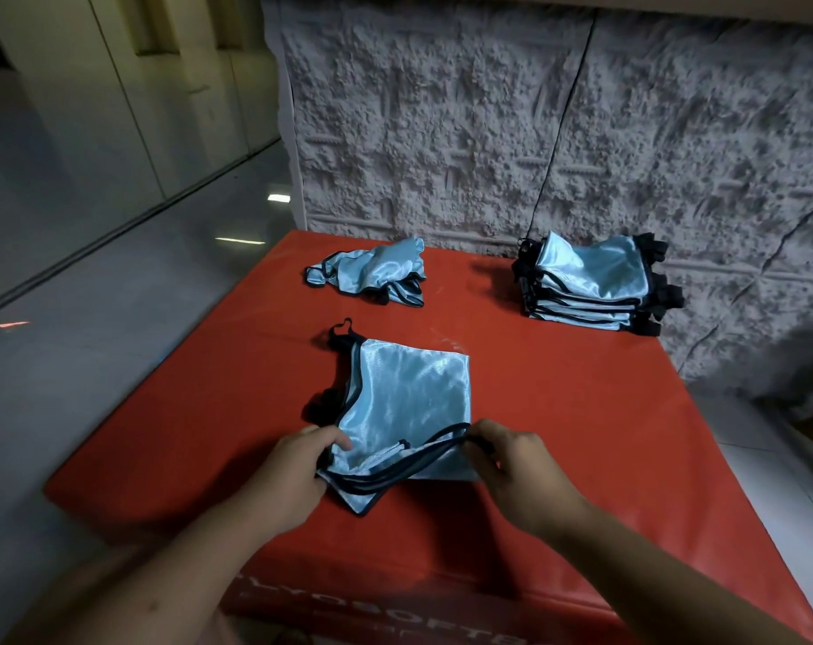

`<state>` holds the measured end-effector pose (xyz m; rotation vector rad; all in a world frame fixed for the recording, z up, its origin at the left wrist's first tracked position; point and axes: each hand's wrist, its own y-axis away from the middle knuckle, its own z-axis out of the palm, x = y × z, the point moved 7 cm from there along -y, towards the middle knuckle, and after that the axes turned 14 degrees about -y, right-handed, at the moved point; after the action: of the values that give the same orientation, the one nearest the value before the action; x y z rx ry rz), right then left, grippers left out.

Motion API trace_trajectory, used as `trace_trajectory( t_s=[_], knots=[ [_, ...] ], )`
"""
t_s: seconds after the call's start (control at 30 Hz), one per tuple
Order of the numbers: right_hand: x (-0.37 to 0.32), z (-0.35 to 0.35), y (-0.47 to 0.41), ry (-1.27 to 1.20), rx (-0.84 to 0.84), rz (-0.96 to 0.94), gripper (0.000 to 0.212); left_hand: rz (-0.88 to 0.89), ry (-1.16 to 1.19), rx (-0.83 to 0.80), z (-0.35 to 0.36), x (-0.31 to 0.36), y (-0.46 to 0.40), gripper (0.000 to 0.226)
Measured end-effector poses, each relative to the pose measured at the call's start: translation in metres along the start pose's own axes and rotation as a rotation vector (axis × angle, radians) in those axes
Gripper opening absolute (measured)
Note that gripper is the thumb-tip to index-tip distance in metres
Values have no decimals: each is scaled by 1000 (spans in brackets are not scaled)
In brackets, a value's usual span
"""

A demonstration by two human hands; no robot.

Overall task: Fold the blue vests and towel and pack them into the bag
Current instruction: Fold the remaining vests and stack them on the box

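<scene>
**Vest under both hands, near edge of the mat**

Vest [404, 402], light blue satin with black trim, lies mostly flat on the red mat [581, 435], directly in front of you. Its black straps stick out on the left side, away from the shiny panel.

Your left hand [293, 472] grips the near left corner: thumb on top of the fabric, fingers curled under the edge. Your right hand [516, 467] pinches the black-trimmed edge at the near right and lifts it slightly, so the trim runs in a raised line between your two hands. The near corner of the vest points toward you, just off the lifted edge.

Folded stack [590, 290] of the same blue vests sits at the far right of the mat, close to the textured grey wall [442, 132]; black straps show at both ends of the stack.

Crumpled vest pile [376, 272] lies at the far left-centre of the mat, well apart from the stack and from the vest you hold.

Pale tiled floor [93, 318] shows to the left of the mat.
</scene>
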<state>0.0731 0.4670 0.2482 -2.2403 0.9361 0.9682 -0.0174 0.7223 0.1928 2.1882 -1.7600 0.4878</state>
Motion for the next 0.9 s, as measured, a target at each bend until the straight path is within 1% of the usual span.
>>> trace_trajectory(
  t_s=[0.07,0.2,0.23,0.3,0.37,0.43,0.5,0.53,0.6,0.67,0.77,0.83,0.87,0.9],
  knots=[
    [2,1,-3,-15,7,11,13,-12,41,28,-1,0,-1,64],
    [1,1,-7,-30,27,26,11,-20,157,94,-4,2,0,46],
    [1,0,-8,-30,42,26,10,-17,180,105,-5,4,0,45],
    [-1,-2,-11,-26,72,20,10,-3,178,140,-7,6,-1,50],
    [-2,-4,-14,-23,79,19,11,24,128,207,-12,6,-3,56],
    [0,-6,-16,-52,72,52,10,86,59,277,-22,13,-3,57],
    [3,-10,-19,-89,56,111,16,124,87,296,-32,21,-2,54],
    [4,-13,-20,-98,39,136,21,118,134,280,-36,24,-1,51],
    [4,-17,-21,-125,-44,169,27,123,186,200,-39,31,0,41],
    [1,-21,-18,-169,-167,185,31,187,159,92,-35,36,2,31],
    [-8,-23,-8,-77,-367,158,36,213,101,-108,-25,36,6,14],
    [-10,-19,-2,-58,-484,164,33,185,104,-202,-20,35,11,14],
    [-9,-18,-1,-71,-508,169,32,171,130,-225,-20,36,11,14],
    [-7,-18,-3,-103,-494,182,29,159,164,-227,-22,37,10,13]
  ],
)
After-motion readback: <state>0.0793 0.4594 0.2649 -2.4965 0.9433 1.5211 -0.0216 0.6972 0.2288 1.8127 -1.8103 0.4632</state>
